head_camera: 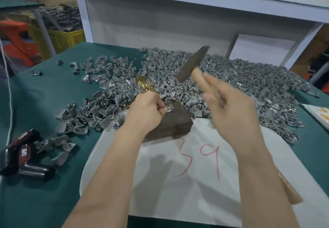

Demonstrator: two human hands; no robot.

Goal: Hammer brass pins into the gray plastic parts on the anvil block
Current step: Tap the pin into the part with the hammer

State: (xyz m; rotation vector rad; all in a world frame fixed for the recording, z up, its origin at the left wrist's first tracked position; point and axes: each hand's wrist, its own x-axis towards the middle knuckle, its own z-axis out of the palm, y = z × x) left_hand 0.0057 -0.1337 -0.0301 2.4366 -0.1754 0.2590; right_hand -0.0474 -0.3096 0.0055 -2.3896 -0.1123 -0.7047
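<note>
Head view: left hand [147, 110] fingers [160, 110] pinched part [168, 110] on block [176, 121] top; right hand [229, 110] fingers curled round hammer [193, 64] handle, head raised, blurred, well above part.

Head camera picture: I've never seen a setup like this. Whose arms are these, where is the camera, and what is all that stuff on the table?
There is no machine here. A person wears a camera on the head, so you look down at their own two arms. The left hand pinches a gray part on a dark anvil block. The right hand holds a hammer, raised and blurred by motion. Behind the block lie a heap of gray parts and a small pile of brass pins. The block sits on a white sheet marked 39, on a green table cover.
</note>
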